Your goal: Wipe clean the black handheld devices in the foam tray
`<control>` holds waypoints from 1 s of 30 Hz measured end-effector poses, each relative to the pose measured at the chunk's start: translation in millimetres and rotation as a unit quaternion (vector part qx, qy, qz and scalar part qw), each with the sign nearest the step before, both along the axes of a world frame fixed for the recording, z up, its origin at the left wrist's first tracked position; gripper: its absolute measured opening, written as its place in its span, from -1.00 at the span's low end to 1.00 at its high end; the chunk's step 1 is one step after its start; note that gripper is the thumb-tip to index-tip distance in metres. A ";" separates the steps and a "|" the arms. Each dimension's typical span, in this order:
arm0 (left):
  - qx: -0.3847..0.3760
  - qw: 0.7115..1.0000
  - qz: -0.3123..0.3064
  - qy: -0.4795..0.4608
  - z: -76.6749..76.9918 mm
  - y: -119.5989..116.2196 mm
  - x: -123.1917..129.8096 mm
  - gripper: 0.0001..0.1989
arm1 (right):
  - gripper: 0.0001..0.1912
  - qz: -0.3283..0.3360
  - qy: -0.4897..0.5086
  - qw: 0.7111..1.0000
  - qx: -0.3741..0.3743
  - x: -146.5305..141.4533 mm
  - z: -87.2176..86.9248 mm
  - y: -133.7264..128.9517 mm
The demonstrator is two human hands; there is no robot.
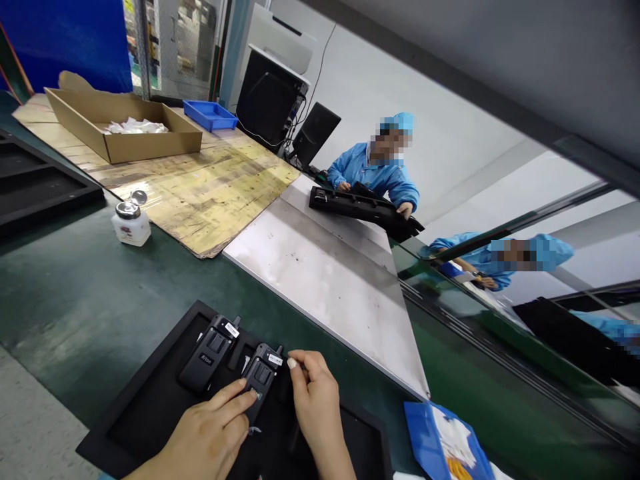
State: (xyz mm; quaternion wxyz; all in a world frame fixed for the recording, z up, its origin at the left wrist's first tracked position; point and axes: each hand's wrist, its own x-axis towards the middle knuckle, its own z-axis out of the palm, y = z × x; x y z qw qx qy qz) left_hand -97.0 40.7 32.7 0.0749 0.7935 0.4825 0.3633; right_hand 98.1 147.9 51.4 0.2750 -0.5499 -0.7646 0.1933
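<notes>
A green table (pixel 65 293) below, a white wall (pixel 360 73) at one o'clock. The cardboard box (pixel 155 148) at ten contains crumpled white material (pixel 137 127); the matte black tray (pixel 150 400) at seven, two handheld radios (pixel 204 363). The left hand (pixel 205 427) lies, fingers extended, on the right-side radio (pixel 261 375); the right hand (pixel 317 400) curls nearly closed beside its antenna (pixel 280 350), any hold unclear.

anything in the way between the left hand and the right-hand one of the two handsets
Nothing visible: the left hand directly touches that handset. The right hand is beside it, not between.
</notes>
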 end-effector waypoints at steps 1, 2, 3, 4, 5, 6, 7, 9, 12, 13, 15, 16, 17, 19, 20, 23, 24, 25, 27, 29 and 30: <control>0.001 1.000 0.001 0.000 2.0 0.3 -0.9 -0.76 | -0.78 -0.006 0.005 1.000 -0.021 2.1 0.3 -0.2; 0.002 1.000 0.004 -0.002 3.3 0.4 -1.1 -0.75 | -0.79 -0.008 0.008 0.999 -0.038 3.2 0.5 -0.5; 0.006 1.000 0.008 -0.006 3.7 0.4 -0.8 -0.74 | -0.79 -0.008 0.006 0.999 -0.052 3.0 0.8 -0.8; 0.009 1.000 0.013 -0.011 3.4 0.3 0.1 -0.73 | -0.80 -0.006 0.002 0.998 -0.063 1.9 0.9 -1.0; 0.013 1.000 0.019 -0.016 2.7 0.1 1.2 -0.73 | -0.80 -0.002 -0.004 0.997 -0.072 0.0 0.8 -1.0; 0.017 0.999 0.023 -0.020 1.8 -0.1 2.3 -0.73 | -0.81 0.001 -0.009 0.997 -0.077 -2.3 0.6 -0.9; 0.020 0.999 0.024 -0.022 1.0 -0.2 3.3 -0.73 | -0.82 0.002 -0.013 0.997 -0.079 -4.5 0.2 -0.7; 0.023 0.999 0.019 -0.020 0.3 0.0 4.2 -0.74 | -0.84 0.000 -0.018 0.997 -0.078 -7.8 -0.9 0.0; 0.023 1.000 0.013 -0.013 2.0 0.9 2.8 -0.75 | -0.87 -0.003 -0.019 0.999 -0.049 -9.5 -2.1 0.6; 0.022 1.000 0.014 -0.012 2.5 1.1 2.1 -0.75 | -0.86 0.003 -0.019 0.999 -0.028 -9.7 -2.4 0.5; 0.017 1.000 0.014 -0.009 1.7 1.1 1.1 -0.75 | -0.81 0.025 -0.022 0.999 0.031 -10.4 -3.9 -0.7; 0.012 1.000 0.012 -0.007 -0.1 0.8 1.3 -0.75 | -0.78 0.040 -0.028 0.997 0.066 -11.1 -5.5 -1.9; 0.009 1.000 0.010 -0.006 -2.9 0.4 2.0 -0.76 | -0.75 0.055 -0.039 0.993 0.100 -12.0 -7.8 -3.6; 0.008 1.000 0.014 -0.012 -10.6 -0.7 5.0 -0.78 | -0.70 0.079 -0.074 0.981 0.159 -13.7 -13.9 -8.1; 0.010 1.000 0.022 -0.019 -14.7 -1.3 6.9 -0.78 | -0.68 0.085 -0.094 0.975 0.182 -14.3 -17.2 -10.6; 0.016 0.998 0.042 -0.038 -22.3 -2.4 10.3 -0.76 | -0.64 0.089 -0.138 0.960 0.227 -15.3 -24.6 -17.3; 0.011 0.999 0.039 -0.033 -22.5 -2.5 10.0 -0.76 | -0.63 0.089 -0.147 0.956 0.238 -15.5 -25.6 -18.7; 0.006 0.999 0.030 -0.024 -21.6 -2.4 9.0 -0.77 | -0.62 0.091 -0.154 0.952 0.247 -15.7 -25.9 -19.6; -0.003 1.000 0.013 -0.006 -17.8 -1.9 5.8 -0.79 | -0.61 0.095 -0.165 0.947 0.258 -16.5 -24.9 -20.0; -0.008 1.000 0.007 0.002 -14.2 -1.4 2.8 -0.80 | -0.60 0.096 -0.173 0.944 0.263 -17.4 -23.6 -19.4; -0.008 1.000 0.006 0.003 -13.0 -1.2 1.9 -0.80 | -0.60 0.094 -0.178 0.944 0.263 -17.7 -23.3 -19.2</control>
